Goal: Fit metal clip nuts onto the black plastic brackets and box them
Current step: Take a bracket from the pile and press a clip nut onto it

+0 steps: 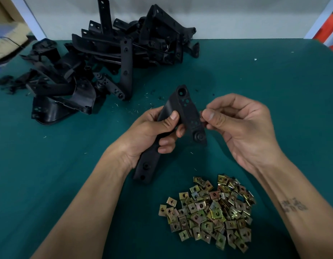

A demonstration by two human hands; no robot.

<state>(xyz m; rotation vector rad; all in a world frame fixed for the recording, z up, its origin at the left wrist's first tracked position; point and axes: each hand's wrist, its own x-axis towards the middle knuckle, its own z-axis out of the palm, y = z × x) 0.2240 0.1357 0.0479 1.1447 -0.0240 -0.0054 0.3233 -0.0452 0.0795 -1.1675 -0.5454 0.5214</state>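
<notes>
Bracket (pixel 186 113) tilts, perhaps upper-left to lower-right.

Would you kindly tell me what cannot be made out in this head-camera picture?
- Clip nut pinched by the right hand: almost wholly hidden behind thumb and fingers; only a sliver shows beside the held black bracket.
- The bracket's middle: covered by the left hand.
- A box for finished parts: none in view.
- Objects at the left edge: blurred and cut off.
- Pile of black brackets: too tangled to count.

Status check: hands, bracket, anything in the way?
Left hand grips bracket. Right hand pinches clip nut at bracket's edge, not seated. Nothing in the way.
</notes>
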